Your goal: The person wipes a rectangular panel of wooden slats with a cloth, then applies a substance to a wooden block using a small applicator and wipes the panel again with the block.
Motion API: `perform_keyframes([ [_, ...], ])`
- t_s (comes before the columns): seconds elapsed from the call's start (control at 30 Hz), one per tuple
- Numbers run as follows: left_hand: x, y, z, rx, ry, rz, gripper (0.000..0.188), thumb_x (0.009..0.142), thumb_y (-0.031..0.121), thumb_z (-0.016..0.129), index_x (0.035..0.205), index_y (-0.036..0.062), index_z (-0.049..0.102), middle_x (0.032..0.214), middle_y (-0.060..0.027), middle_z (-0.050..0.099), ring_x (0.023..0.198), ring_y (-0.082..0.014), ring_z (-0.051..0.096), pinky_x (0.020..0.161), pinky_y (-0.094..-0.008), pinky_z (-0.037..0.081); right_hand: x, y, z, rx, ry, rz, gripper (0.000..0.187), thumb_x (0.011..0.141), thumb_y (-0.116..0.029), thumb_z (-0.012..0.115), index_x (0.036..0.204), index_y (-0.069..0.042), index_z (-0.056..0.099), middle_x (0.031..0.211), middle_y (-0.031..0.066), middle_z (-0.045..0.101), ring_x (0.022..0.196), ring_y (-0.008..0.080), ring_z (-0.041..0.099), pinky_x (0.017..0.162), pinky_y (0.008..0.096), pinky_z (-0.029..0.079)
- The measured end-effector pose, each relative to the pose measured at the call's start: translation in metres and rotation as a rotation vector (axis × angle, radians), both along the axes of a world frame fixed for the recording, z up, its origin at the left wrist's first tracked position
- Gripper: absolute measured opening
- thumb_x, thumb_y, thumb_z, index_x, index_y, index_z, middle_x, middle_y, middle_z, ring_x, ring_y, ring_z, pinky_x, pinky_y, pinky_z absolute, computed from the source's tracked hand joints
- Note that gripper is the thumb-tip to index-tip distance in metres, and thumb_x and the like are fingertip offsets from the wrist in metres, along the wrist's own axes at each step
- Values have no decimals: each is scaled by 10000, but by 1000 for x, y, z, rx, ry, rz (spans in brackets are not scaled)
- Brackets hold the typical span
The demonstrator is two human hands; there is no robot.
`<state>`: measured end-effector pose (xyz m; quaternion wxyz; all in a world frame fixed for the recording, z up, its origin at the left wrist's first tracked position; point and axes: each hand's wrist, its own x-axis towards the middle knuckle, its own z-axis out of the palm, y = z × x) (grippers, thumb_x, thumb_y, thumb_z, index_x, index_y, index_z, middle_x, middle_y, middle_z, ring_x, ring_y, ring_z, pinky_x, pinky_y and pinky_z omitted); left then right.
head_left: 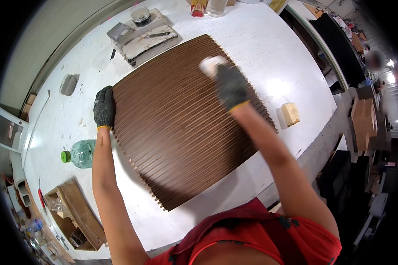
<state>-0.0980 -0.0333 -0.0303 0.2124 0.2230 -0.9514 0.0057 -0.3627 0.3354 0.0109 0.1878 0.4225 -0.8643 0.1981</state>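
A: Your left hand, dark-gloved, lies at the left edge of the brown slatted panel, fingers side by side; whether they grip it, this view cannot tell you.
B: And your right hand?
A: Gloved likewise, blurred, closed about a white pad over the panel's far right part.
B: Where does the panel lie?
A: Mid-tabletop, askew, one corner toward your near edge.
B: What borders your room to move?
A: Rightward, white surface bearing a pale block, then the right edge. Leftward, a green-capped bottle beside your forearm; an open box stands near the left edge.
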Motion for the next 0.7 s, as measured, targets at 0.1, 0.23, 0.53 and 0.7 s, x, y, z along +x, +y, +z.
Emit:
perform_keyframes([
  [0.1, 15, -8, -4, -14, -53, 9, 367, 896, 105, 481, 1257, 91, 548, 1257, -149, 556, 1180, -326, 501, 1018, -406, 401, 144, -43, 8, 126, -44, 269, 227, 857, -152, 531, 1049, -50, 593, 924, 143, 642, 834, 281, 623, 736, 418, 510],
  [0.23, 11, -10, 22, 242, -43, 67, 405, 945, 216, 496, 1331, 96, 490, 1364, -160, 479, 1263, -350, 430, 1073, -425, 339, 170, -42, 28, 155, -94, 579, 329, 807, -131, 568, 1123, -37, 564, 968, 168, 615, 892, 300, 607, 815, 411, 504],
  [0.53, 135, 205, 64, 906, 492, -134, 723, 840, 113, 586, 1477, 30, 256, 1556, -148, 196, 1438, -271, 186, 1167, -387, 144, 24, 6, 9, -4, -153, -48, 213, 906, -117, 501, 1085, -68, 605, 952, 159, 624, 867, 299, 597, 759, 389, 504],
  [0.7, 202, 311, 26, 1073, 309, -2, 1469, 442, 339, 950, 1498, 17, -20, 1510, -208, 241, 1343, -300, 338, 1100, -385, 307, 252, -29, 15, 146, -228, 583, 278, 864, -151, 506, 1128, -101, 577, 1002, 142, 620, 934, 280, 601, 821, 414, 498],
])
